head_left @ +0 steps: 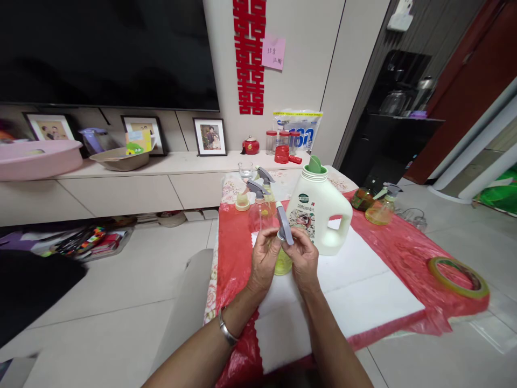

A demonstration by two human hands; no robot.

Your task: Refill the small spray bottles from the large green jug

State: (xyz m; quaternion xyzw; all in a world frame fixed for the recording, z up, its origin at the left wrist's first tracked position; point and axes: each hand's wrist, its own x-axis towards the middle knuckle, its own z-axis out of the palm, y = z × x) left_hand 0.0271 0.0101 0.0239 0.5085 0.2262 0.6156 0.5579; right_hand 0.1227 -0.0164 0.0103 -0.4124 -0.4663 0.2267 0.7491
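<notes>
Both my hands meet over the white sheet [363, 280] on the table. My left hand [264, 258] wraps around a small clear spray bottle [283, 262] holding yellow liquid. My right hand [304, 256] pinches the bottle's grey trigger sprayer head [284, 223] at the neck. Just behind stands a large white jug [323, 215] with a green funnel [314, 164] in its mouth. Two more spray bottles [260, 202] with grey triggers stand behind my hands.
A red plastic cover [404, 248] lies over the table. A tape roll [458, 276] rests at its right edge. Another yellow spray bottle [383, 207] and a glass [245, 170] stand farther back. A shelf [161, 164] with photo frames and jars runs along the wall.
</notes>
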